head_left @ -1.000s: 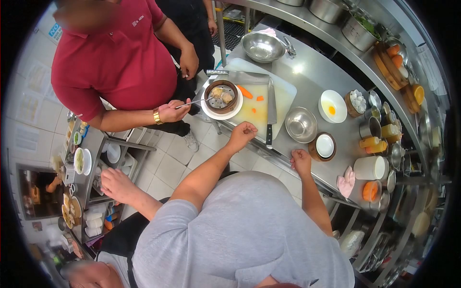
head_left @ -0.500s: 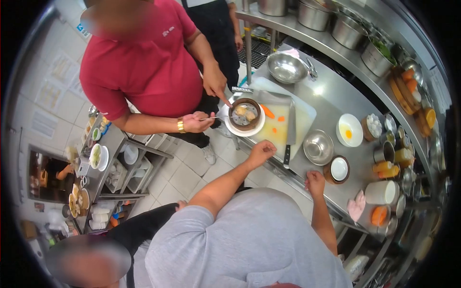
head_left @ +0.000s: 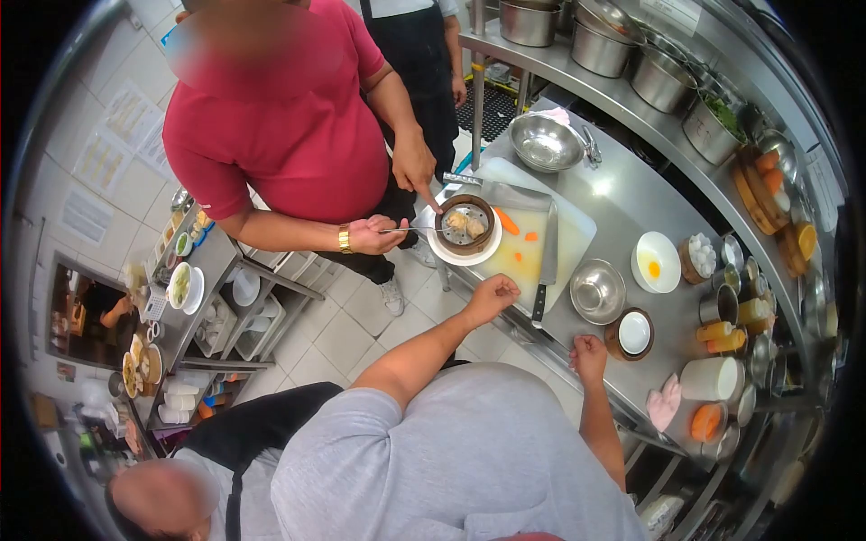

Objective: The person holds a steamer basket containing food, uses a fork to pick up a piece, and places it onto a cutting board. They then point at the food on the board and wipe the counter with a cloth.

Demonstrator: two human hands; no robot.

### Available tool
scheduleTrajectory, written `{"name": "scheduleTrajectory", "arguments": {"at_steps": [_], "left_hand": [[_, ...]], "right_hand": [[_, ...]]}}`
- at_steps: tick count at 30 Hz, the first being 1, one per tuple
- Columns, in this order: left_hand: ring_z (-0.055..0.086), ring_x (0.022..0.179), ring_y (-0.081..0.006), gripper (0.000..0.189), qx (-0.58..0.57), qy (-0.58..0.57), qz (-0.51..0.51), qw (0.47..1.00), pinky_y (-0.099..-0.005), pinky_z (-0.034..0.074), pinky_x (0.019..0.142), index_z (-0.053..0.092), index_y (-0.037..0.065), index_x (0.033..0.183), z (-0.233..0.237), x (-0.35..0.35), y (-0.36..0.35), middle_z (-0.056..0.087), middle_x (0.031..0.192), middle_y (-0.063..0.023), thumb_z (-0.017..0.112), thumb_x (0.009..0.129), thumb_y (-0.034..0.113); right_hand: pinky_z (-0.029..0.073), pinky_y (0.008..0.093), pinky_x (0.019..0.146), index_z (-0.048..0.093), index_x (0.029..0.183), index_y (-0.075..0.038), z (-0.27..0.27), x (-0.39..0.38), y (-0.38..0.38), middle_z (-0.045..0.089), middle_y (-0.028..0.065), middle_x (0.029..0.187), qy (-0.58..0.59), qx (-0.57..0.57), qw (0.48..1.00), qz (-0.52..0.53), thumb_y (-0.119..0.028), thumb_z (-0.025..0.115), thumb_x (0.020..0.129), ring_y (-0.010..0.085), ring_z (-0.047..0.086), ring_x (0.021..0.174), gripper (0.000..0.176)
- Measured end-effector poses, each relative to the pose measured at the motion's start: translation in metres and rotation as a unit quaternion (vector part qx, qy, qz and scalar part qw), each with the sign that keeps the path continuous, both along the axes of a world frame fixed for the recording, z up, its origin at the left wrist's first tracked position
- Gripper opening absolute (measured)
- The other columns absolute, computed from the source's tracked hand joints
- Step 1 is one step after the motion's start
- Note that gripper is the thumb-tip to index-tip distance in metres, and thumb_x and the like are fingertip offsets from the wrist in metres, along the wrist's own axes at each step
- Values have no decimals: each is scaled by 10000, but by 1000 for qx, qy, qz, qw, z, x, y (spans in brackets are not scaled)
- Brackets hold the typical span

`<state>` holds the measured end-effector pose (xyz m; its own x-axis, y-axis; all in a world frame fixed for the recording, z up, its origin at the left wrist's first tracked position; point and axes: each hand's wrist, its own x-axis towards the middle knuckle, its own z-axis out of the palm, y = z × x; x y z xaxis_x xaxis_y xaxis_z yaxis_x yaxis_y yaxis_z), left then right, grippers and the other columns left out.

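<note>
My left hand (head_left: 492,299), fingers loosely curled with nothing visible in them, hovers by the near edge of the white cutting board (head_left: 575,222). At the counter's front edge is my right hand (head_left: 588,357), also loosely curled, close to a small white bowl (head_left: 634,333) in a brown round holder. A large knife (head_left: 548,257) lies on the board beside carrot pieces (head_left: 507,222). Beyond my left hand, a bamboo steamer (head_left: 443,233) with dumplings (head_left: 465,225) rests on a white plate (head_left: 487,256). A co-worker in red holds a thin metal utensil (head_left: 410,229) over it; their other hand points at its rim.
Metal bowls (head_left: 597,291) and a white bowl with egg yolk (head_left: 656,262) stand on the steel counter (head_left: 622,203). A cleaver (head_left: 514,193) lies across the board's far end. Pots (head_left: 603,47) line the upper shelf. Another person (head_left: 167,496) is at lower left.
The view has shifted slightly. The co-worker's utensil and pointing finger stay at the steamer, and the dumplings sit a little differently. My hands have hardly moved.
</note>
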<state>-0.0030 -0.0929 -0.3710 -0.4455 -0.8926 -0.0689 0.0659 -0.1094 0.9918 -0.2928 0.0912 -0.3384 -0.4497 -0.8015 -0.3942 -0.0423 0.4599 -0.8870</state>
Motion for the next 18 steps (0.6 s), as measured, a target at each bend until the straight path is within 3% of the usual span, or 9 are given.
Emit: {"name": "scheduleTrajectory", "arguments": {"at_steps": [14, 18], "left_hand": [[622, 824, -53, 159, -4, -30, -11, 999, -244, 540, 753, 723, 48, 1114, 7, 3, -1, 729, 988, 17, 775, 965, 31], [647, 857, -60, 116, -1, 2, -5, 1000, -254, 548, 765, 678, 49, 1057, -13, -1, -1, 749, 1013, -5, 773, 992, 32]], "right_hand": [[426, 295, 401, 712, 1018, 0, -4, -1, -1, 690, 87, 690, 18, 19, 1000, -7, -259, 722, 1055, 150, 595, 440, 262], [431, 298, 403, 716, 1028, 9, -8, -3, 0, 688, 88, 688, 26, 20, 999, -8, -254, 724, 1048, 155, 598, 441, 263]]}}
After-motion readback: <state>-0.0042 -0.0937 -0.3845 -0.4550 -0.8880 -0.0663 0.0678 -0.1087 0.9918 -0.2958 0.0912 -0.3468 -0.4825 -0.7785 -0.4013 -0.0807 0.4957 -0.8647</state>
